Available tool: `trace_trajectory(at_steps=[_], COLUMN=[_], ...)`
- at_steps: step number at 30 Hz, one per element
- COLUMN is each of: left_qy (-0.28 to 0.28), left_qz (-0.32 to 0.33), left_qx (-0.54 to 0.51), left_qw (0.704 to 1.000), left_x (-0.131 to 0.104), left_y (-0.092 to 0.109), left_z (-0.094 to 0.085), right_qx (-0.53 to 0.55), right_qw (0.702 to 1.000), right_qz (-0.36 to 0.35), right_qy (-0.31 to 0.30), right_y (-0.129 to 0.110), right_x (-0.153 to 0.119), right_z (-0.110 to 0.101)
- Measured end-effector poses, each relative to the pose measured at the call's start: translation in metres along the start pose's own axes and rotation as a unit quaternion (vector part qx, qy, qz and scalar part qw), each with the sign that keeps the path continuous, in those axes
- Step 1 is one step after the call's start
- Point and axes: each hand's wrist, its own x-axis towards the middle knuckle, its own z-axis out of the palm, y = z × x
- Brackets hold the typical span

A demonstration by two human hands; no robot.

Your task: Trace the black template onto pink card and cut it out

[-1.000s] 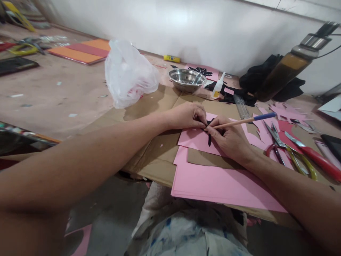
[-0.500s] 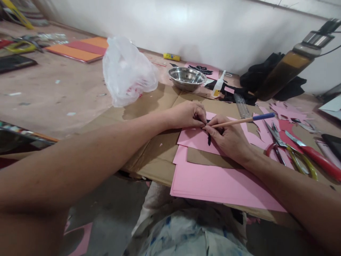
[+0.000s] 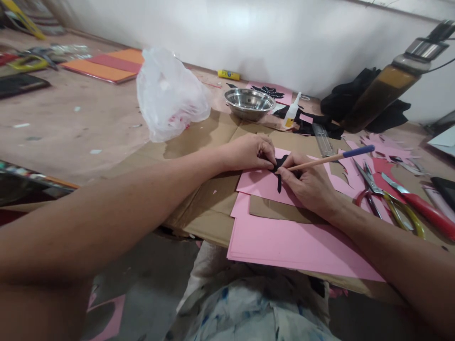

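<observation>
Pink paper sheets lie on brown cardboard, with a small black cut-out piece on the upper sheet. My left hand has its fingers pinched on the black piece's left side. My right hand is closed round a thin wooden stick with a blue end. The stick's tip is at the black piece, close to my left fingertips. The blue end points up to the right. Part of the black piece is hidden under my fingers.
Scissors and a red-handled knife lie at the right. A metal bowl, a glue bottle and a white plastic bag stand behind my hands. A tall bottle leans at the back right.
My right hand and the stick have shifted slightly to the right, away from my left fingers. More of the black piece shows between my hands. My left hand has hardly moved.
</observation>
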Motion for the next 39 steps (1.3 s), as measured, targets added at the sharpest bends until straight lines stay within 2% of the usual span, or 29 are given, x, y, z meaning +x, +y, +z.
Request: trace_trajectory(at_steps=[13,28,35,39], left_qy=[0.004,0.004,0.004,0.004], left_qz=[-0.001,0.011,0.016,0.011], left_qx=[-0.005,-0.007,-0.002,0.012], left_qw=[1.000,1.000,1.000,1.000], left_x=[-0.0002,0.0008,0.0002,0.0000], left_y=[0.0000,-0.0015,-0.0010,-0.0007], left_z=[0.0005,0.0008,0.0006,0.0005], right_qx=[0.018,0.027,0.061,0.039], right_qw=[1.000,0.999,0.998,0.999], right_qz=[0.018,-0.025,-0.012,-0.025], right_qy=[-0.001,-0.002,-0.014,-0.016], right_y=[0.0004,-0.0003,-0.0029,-0.0011], right_x=[-0.0015,0.0020,0.0043,0.0043], right_z=[-0.0028,0.0029,0.0048,0.0042])
